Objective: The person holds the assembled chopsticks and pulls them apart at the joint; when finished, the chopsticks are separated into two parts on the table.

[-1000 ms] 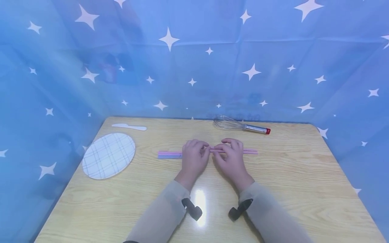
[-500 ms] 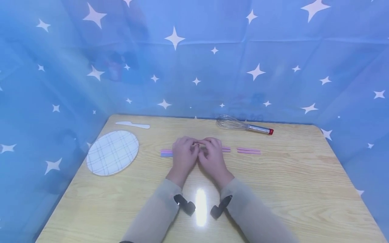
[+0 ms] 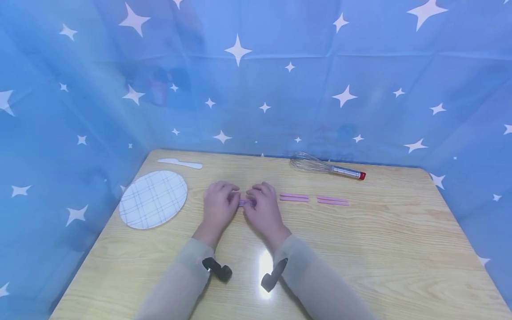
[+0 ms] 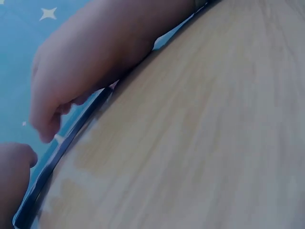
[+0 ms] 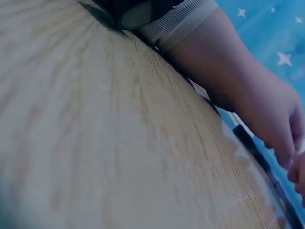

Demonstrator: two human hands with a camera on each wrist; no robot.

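Observation:
In the head view my left hand [image 3: 221,204] is bent over a lilac stick bundle [image 3: 242,203], thumb and fingers pinching its left side. My right hand [image 3: 262,209] pinches the same bundle from the right, its thumb at the end. Most of the bundle is hidden under the hands. To the right lie two pairs of thin pink sticks, one pair [image 3: 294,197] close by the right hand and another pair [image 3: 333,201] farther out. In the left wrist view the left hand [image 4: 90,62] curves down over a dark strip [image 4: 71,133].
A white checked oval plate [image 3: 154,200] lies at the left, with a white knife [image 3: 181,163] behind it. A wire whisk [image 3: 328,167] with a red-ended handle lies toward the back right. Blue star-patterned cloth [image 3: 264,80] stands behind the wooden table [image 3: 392,240].
Both hands have moved left and drawn slightly apart after meeting in the middle. The pink stick pair beside the right hand has come fully into view. The head view has shifted slightly.

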